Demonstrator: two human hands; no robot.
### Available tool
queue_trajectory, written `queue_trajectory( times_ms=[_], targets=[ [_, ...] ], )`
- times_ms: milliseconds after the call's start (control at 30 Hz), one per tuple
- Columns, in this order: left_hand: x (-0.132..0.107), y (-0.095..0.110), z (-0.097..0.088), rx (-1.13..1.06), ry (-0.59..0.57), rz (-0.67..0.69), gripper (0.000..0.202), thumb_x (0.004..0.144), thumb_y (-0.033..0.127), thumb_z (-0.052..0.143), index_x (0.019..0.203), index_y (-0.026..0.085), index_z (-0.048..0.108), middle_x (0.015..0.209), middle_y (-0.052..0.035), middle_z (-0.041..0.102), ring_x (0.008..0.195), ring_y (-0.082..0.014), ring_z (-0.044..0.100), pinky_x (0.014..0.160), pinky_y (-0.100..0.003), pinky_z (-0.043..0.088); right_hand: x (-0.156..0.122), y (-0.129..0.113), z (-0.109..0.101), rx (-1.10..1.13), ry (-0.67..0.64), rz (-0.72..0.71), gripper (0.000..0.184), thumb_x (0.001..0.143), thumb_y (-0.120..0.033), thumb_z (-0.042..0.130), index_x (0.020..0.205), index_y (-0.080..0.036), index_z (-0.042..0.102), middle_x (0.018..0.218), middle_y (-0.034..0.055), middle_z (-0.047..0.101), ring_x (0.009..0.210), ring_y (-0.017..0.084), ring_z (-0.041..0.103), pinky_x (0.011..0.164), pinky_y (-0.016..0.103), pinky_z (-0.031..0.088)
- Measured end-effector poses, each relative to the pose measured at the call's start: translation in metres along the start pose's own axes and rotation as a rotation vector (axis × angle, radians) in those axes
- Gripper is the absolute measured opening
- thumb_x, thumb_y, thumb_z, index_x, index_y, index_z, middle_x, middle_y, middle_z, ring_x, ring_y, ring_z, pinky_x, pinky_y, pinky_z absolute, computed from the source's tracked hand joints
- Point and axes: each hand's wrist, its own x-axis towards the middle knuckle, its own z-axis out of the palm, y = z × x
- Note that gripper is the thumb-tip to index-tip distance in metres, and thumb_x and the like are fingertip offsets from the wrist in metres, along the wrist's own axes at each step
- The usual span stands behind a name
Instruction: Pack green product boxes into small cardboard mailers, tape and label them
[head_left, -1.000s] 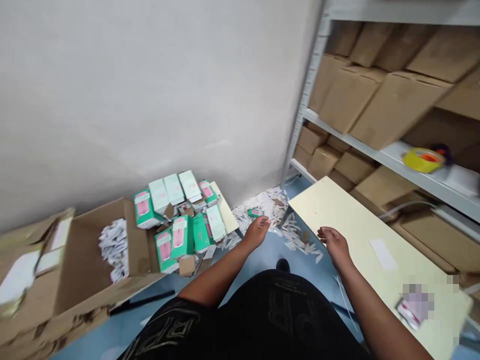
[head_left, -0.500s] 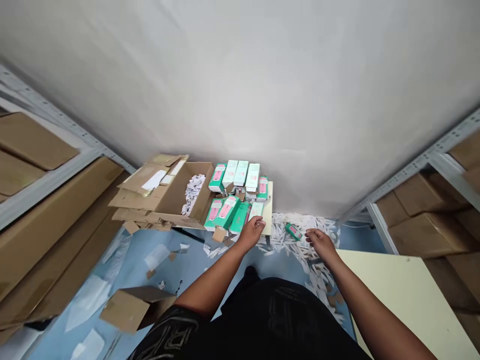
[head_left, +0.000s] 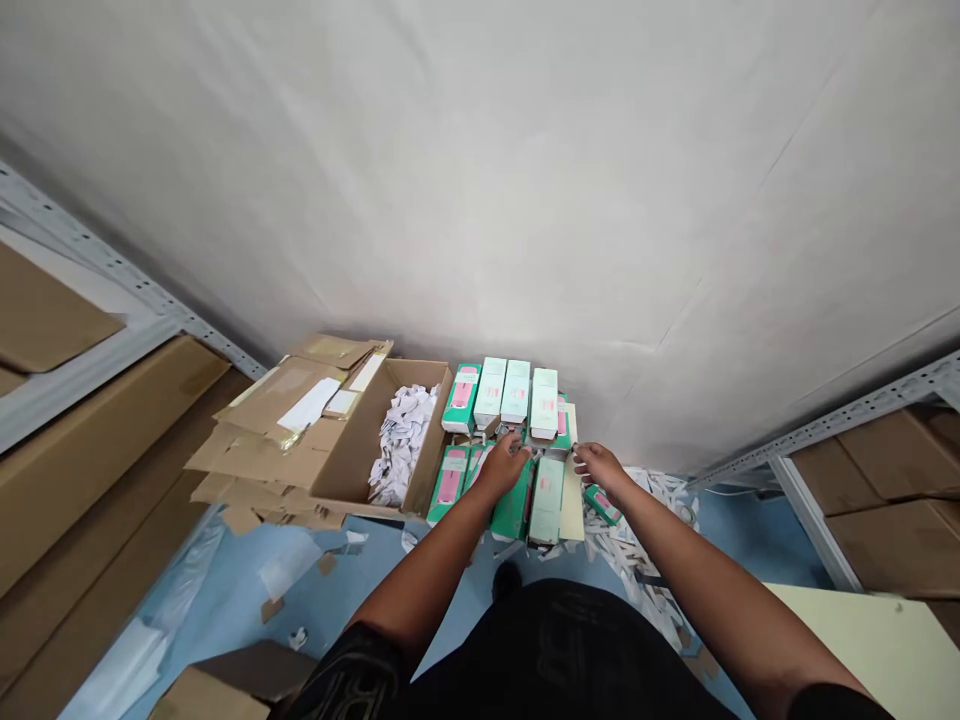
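Note:
Several green and pale mint product boxes [head_left: 517,395] lie stacked on a small cream board [head_left: 571,490] against the white wall. My left hand [head_left: 504,462] rests on top of the front green boxes [head_left: 513,508], fingers curled over them. My right hand [head_left: 598,466] reaches to the right edge of the pile, fingers bent near a pale box [head_left: 547,500]; whether it grips anything is hidden. One loose green box [head_left: 602,504] lies on the paper scraps just under my right wrist.
An open cardboard carton [head_left: 352,440] with white paper slips [head_left: 401,445] sits left of the pile. Paper scraps [head_left: 652,500] litter the blue floor. Metal shelving with brown cartons [head_left: 90,450] stands left, and another rack [head_left: 885,490] right. A cream table corner [head_left: 885,640] is at bottom right.
My view has swung left, away from the right shelves and the cream table. Both hands have moved forward onto the pile of green boxes.

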Motion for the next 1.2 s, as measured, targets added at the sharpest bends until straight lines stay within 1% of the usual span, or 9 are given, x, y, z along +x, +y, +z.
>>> queue_trajectory(
  times_ms=[167,333,500,700,800,900,967,1067,1200],
  targets=[
    [0.028,-0.024,-0.013,-0.028,-0.103,0.020,0.038,0.088,0.037,0.062,0.119,0.015,0.067,0.121,-0.0130,0.073,0.113,-0.0273,0.068,0.101,-0.040,0.050,0.048,-0.023,0.042,0.072,0.040,0.111,0.049,0.080,-0.061,0.073,0.110,-0.023,0.062,0.105,0.0077,0.074,0.077,0.018,0.069,0.061,0.026,0.053],
    [0.026,-0.046,-0.023,-0.020,-0.149,0.021,0.035,0.089,0.038,0.059,0.113,0.016,0.070,0.114,-0.0101,0.075,0.103,-0.0260,0.070,0.093,-0.038,0.053,0.078,-0.037,0.066,0.139,-0.005,0.194,0.047,0.084,-0.056,0.074,0.112,-0.019,0.064,0.095,0.0091,0.075,0.067,0.017,0.069,0.059,0.028,0.057],
    [0.018,-0.052,-0.033,-0.018,-0.185,0.038,0.035,0.089,0.039,0.059,0.114,0.018,0.071,0.113,-0.0087,0.075,0.101,-0.0242,0.070,0.094,-0.037,0.053,0.081,-0.044,0.077,0.185,0.056,0.218,0.038,0.085,-0.048,0.075,0.104,-0.016,0.067,0.083,0.0071,0.075,0.054,0.012,0.062,0.043,0.020,0.049],
    [0.024,-0.041,-0.033,-0.070,-0.239,0.072,0.032,0.089,0.042,0.060,0.109,0.019,0.071,0.111,-0.0088,0.075,0.103,-0.0250,0.069,0.096,-0.039,0.053,0.066,-0.052,0.073,0.315,0.087,0.198,0.028,0.091,-0.043,0.067,0.098,-0.016,0.066,0.067,0.0025,0.070,0.042,0.010,0.053,0.035,0.019,0.043],
    [0.032,-0.033,-0.025,-0.201,-0.300,-0.069,0.041,0.090,0.053,0.060,0.112,0.019,0.067,0.117,-0.0113,0.073,0.105,-0.0258,0.069,0.089,-0.037,0.056,0.056,-0.053,0.068,0.389,0.081,0.186,0.024,0.091,-0.040,0.067,0.097,-0.017,0.065,0.063,0.0004,0.067,0.041,0.009,0.050,0.036,0.019,0.042],
    [0.041,-0.023,-0.015,-0.387,-0.337,-0.294,0.058,0.091,0.069,0.055,0.122,0.020,0.059,0.135,-0.0154,0.064,0.111,-0.0264,0.068,0.081,-0.035,0.059,0.041,-0.052,0.064,0.440,0.081,0.171,0.020,0.091,-0.037,0.066,0.096,-0.017,0.066,0.064,0.0007,0.068,0.045,0.010,0.052,0.039,0.018,0.043],
    [0.045,-0.014,-0.008,-0.504,-0.355,-0.366,0.065,0.091,0.074,0.053,0.132,0.023,0.052,0.145,-0.0163,0.057,0.115,-0.0260,0.067,0.082,-0.036,0.060,0.028,-0.048,0.063,0.450,0.077,0.129,0.020,0.088,-0.037,0.068,0.093,-0.018,0.066,0.065,0.0011,0.069,0.047,0.010,0.054,0.040,0.018,0.042],
    [0.046,0.002,0.005,-0.629,-0.432,-0.347,0.065,0.089,0.068,0.061,0.137,0.026,0.048,0.146,-0.0150,0.057,0.115,-0.0258,0.067,0.084,-0.039,0.061,0.000,-0.037,0.062,0.420,0.065,0.006,0.024,0.083,-0.041,0.072,0.087,-0.018,0.066,0.062,0.0003,0.066,0.048,0.011,0.053,0.042,0.021,0.039],
    [0.034,0.023,0.030,-0.615,-0.531,-0.309,0.065,0.082,0.056,0.073,0.134,0.022,0.053,0.129,-0.0140,0.069,0.106,-0.0276,0.070,0.082,-0.041,0.061,-0.046,-0.017,0.047,0.315,0.125,-0.131,0.034,0.079,-0.050,0.075,0.092,-0.019,0.067,0.067,0.0009,0.068,0.056,0.015,0.058,0.047,0.024,0.042]
  ],
)
